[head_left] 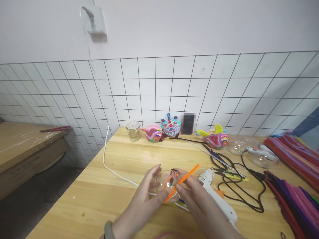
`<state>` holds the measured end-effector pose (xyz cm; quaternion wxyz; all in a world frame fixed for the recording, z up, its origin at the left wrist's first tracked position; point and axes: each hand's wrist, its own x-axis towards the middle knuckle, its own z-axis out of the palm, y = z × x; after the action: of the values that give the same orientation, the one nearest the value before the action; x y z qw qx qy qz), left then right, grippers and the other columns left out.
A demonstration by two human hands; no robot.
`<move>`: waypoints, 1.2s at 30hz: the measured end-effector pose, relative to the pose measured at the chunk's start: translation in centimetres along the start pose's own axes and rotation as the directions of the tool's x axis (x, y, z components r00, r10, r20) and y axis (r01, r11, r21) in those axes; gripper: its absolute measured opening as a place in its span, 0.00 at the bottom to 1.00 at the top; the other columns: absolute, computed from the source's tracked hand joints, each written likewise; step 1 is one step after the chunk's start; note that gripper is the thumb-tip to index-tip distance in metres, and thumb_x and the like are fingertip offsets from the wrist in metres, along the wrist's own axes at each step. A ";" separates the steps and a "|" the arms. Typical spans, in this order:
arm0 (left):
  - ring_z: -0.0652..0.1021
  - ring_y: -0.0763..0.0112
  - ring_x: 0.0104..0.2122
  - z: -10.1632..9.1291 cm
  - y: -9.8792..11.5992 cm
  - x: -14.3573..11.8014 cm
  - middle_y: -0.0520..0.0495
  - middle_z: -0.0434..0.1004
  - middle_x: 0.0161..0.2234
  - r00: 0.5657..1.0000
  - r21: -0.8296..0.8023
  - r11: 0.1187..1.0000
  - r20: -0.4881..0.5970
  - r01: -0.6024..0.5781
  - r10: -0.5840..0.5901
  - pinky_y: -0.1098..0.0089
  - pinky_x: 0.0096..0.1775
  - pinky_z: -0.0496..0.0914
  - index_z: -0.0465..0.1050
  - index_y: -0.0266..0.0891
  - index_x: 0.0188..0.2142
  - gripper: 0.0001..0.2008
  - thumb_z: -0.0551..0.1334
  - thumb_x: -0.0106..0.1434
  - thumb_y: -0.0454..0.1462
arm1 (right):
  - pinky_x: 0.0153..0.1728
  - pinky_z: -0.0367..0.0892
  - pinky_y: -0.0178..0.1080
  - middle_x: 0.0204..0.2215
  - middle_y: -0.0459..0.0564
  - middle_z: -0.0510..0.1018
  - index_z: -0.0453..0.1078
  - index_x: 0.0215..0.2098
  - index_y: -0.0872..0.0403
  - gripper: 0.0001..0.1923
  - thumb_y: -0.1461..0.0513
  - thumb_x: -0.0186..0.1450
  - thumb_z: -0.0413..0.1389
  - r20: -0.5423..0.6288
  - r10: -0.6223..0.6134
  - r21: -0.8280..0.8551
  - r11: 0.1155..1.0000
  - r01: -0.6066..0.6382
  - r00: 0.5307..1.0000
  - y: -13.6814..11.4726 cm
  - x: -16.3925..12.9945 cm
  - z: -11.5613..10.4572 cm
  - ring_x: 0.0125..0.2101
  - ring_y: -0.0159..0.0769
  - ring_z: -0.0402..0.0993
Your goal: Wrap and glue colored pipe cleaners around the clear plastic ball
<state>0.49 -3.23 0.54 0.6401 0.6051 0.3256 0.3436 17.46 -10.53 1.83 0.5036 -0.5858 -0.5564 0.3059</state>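
Observation:
My left hand (pixel 147 192) is curled around the side of a clear plastic ball (pixel 160 181), its thumb near the lower end of an orange pipe cleaner (pixel 188 175). The orange strip lies slantwise across the front of the ball, its free end pointing up to the right. My right hand (pixel 193 191) pinches this pipe cleaner between thumb and fingers at the ball's right side. Something small and dark shows at the ball near the right fingertips, too unclear to name. Just right of my right hand lies a white hot glue gun (pixel 216 196).
Black cables (pixel 229 186) coil at the right beside bundles of coloured pipe cleaners (pixel 294 202). Clear balls (pixel 236 146) lie behind. Decorated fish-like figures (pixel 154 133), a monster-faced ball (pixel 171 127) and a glass cup (pixel 133 131) line the wall. A white cord (pixel 117 174) crosses the table.

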 end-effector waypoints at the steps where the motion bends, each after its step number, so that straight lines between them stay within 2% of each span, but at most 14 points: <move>1: 0.64 0.51 0.61 0.0 0.1 0.0 0.40 0.60 0.64 1.000 -0.010 1.000 0.015 0.014 -0.014 0.58 0.57 0.64 0.62 0.49 0.61 0.32 0.66 0.58 0.47 | 0.52 0.70 0.48 0.56 0.56 0.73 0.69 0.52 0.48 0.17 0.52 0.68 0.52 0.012 -0.010 -0.002 1.000 0.010 1.000 0.0 -0.1 0.3 0.56 0.49 0.68; 4: 0.64 0.52 0.62 0.1 0.2 0.1 0.38 0.63 0.63 0.997 -0.049 0.997 0.062 0.056 -0.053 0.57 0.56 0.65 0.60 0.46 0.62 0.32 0.63 0.61 0.49 | 0.51 0.71 0.49 0.53 0.56 0.75 0.71 0.51 0.48 0.18 0.50 0.68 0.50 -0.005 -0.053 -0.020 0.998 0.052 0.999 0.2 -0.4 0.9 0.55 0.50 0.70; 9: 0.68 0.53 0.59 0.3 -0.1 0.2 0.40 0.68 0.60 0.992 -0.019 0.999 0.118 0.039 -0.036 0.53 0.59 0.62 0.59 0.45 0.61 0.28 0.61 0.64 0.47 | 0.51 0.70 0.48 0.52 0.57 0.75 0.70 0.52 0.49 0.17 0.52 0.70 0.48 0.021 -0.097 -0.055 0.994 0.098 0.995 0.4 -0.5 1.2 0.53 0.49 0.71; 13: 0.69 0.52 0.59 0.4 0.3 0.0 0.38 0.66 0.61 0.986 0.006 0.999 0.162 0.033 -0.033 0.53 0.58 0.64 0.57 0.44 0.61 0.32 0.63 0.61 0.48 | 0.51 0.71 0.47 0.53 0.57 0.74 0.67 0.55 0.49 0.18 0.53 0.71 0.47 0.023 -0.079 -0.088 0.993 0.080 0.997 0.9 -0.6 1.1 0.54 0.47 0.70; 17: 0.66 0.52 0.61 0.5 0.9 -0.2 0.36 0.65 0.62 0.982 0.102 0.995 0.187 -0.007 -0.012 0.52 0.59 0.62 0.53 0.42 0.62 0.38 0.67 0.57 0.47 | 0.52 0.70 0.48 0.53 0.56 0.75 0.69 0.53 0.49 0.18 0.53 0.70 0.48 0.002 -0.081 -0.121 0.989 0.081 0.997 1.3 -0.6 1.1 0.54 0.49 0.70; 25: 0.61 0.52 0.63 0.2 0.9 -0.1 0.37 0.59 0.65 0.972 0.123 0.992 0.236 -0.042 0.011 0.52 0.61 0.58 0.47 0.44 0.65 0.41 0.67 0.58 0.46 | 0.54 0.68 0.48 0.54 0.56 0.74 0.69 0.53 0.49 0.17 0.55 0.70 0.48 0.002 -0.119 -0.154 0.981 0.118 0.993 1.4 -0.6 1.1 0.56 0.48 0.68; 31: 0.61 0.51 0.63 0.1 0.5 -0.3 0.37 0.58 0.64 0.968 0.035 0.999 0.250 -0.024 0.014 0.52 0.59 0.61 0.48 0.48 0.65 0.40 0.67 0.59 0.45 | 0.54 0.68 0.49 0.55 0.57 0.73 0.70 0.52 0.50 0.18 0.52 0.69 0.49 -0.031 -0.095 -0.160 0.983 0.089 0.995 1.4 -0.8 1.2 0.58 0.50 0.66; 36: 0.66 0.50 0.61 -0.2 0.2 0.1 0.37 0.59 0.63 0.964 -0.192 0.981 0.263 0.001 0.050 0.52 0.56 0.64 0.53 0.50 0.63 0.36 0.67 0.59 0.46 | 0.54 0.68 0.48 0.55 0.56 0.73 0.70 0.52 0.50 0.19 0.50 0.69 0.49 0.009 -0.026 -0.039 0.999 0.027 1.000 0.1 -0.4 0.6 0.58 0.49 0.66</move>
<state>0.37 -2.99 0.72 0.7285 0.5859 0.1949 0.2966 16.85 -10.74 1.47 0.4936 -0.5868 -0.5722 0.2908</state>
